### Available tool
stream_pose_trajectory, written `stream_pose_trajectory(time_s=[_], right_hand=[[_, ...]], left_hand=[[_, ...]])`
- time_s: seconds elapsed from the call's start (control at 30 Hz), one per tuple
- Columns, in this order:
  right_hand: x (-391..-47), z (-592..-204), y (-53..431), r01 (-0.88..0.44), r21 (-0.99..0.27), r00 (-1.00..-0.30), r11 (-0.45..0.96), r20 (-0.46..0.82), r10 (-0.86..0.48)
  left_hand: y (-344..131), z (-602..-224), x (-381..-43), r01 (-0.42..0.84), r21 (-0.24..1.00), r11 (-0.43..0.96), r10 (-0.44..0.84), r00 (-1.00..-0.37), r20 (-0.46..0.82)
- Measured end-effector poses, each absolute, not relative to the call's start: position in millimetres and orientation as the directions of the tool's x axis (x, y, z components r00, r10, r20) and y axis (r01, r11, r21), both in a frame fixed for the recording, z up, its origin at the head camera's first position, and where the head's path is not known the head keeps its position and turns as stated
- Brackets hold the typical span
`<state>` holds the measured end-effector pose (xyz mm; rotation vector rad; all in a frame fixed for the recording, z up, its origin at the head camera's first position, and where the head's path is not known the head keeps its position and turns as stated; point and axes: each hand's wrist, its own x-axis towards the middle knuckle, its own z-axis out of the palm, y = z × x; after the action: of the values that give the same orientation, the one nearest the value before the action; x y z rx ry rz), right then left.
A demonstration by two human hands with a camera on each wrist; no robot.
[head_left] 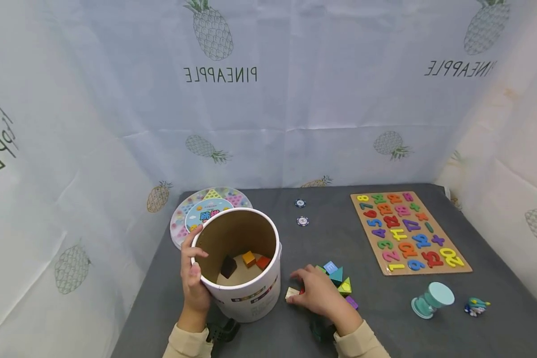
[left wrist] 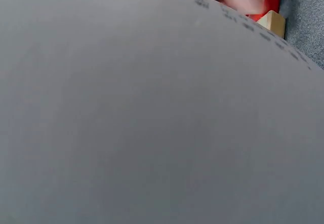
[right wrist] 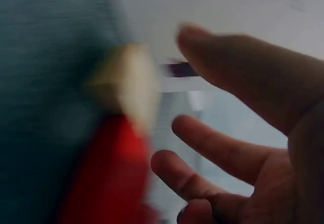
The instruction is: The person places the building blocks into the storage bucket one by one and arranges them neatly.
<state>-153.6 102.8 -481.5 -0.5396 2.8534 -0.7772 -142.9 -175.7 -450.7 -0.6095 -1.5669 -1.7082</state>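
A white cylindrical bucket [head_left: 256, 303] stands tilted toward me in the head view, with a dark block [head_left: 228, 267], an orange block [head_left: 248, 259] and a red-orange block [head_left: 263, 262] at its bottom. My left hand [head_left: 196, 288] grips the bucket's left rim, fingers hooked over the edge. To the right of the bucket, my right hand [head_left: 319, 292] hovers over a cream block [head_left: 292, 293] and a red block [right wrist: 109, 178]. In the right wrist view its thumb and fingers are spread beside these blocks, with nothing between them. The bucket's wall fills most of the left wrist view.
Several coloured blocks [head_left: 335, 276] lie just beyond my right hand. A round game board [head_left: 179, 223] is behind the bucket. Two poker chips [head_left: 302, 221], a number puzzle board [head_left: 387, 270], a turquoise cup [head_left: 433, 298] and a small figurine [head_left: 476, 306] also lie on the dark table [head_left: 385, 318].
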Motion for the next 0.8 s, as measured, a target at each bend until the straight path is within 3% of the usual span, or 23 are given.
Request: stream_pose_trajectory(time_s=[0.2, 0.37, 0.5, 0.63, 0.8], right_hand=[[-146, -499, 100, -0.363, -0.433, -0.924, 0.825, 0.052, -0.379], [-149, -487, 102, -0.283, -0.562, -0.956, 0.777, 0.095, -0.279], [-155, -448, 105, -0.233, -0.74, -0.973, 0.631, 0.181, -0.146], [-158, -395, 100, -0.327, -0.823, -0.936, 0.464, 0.348, -0.043], [-163, -355, 76, -0.453, -0.821, -0.891, 0.347, 0.432, -0.14]], left_hand=[[-176, -451, -140, 0.776, 0.631, -0.01, -0.202, -0.62, 0.758], [-175, -451, -138, 0.769, 0.639, -0.005, -0.197, -0.627, 0.754], [-176, -450, -137, 0.763, 0.647, 0.0, -0.197, -0.634, 0.748], [-176, -449, -138, 0.765, 0.644, -0.003, -0.197, -0.632, 0.749], [-174, -449, -142, 0.78, 0.625, -0.01, -0.186, -0.616, 0.766]])
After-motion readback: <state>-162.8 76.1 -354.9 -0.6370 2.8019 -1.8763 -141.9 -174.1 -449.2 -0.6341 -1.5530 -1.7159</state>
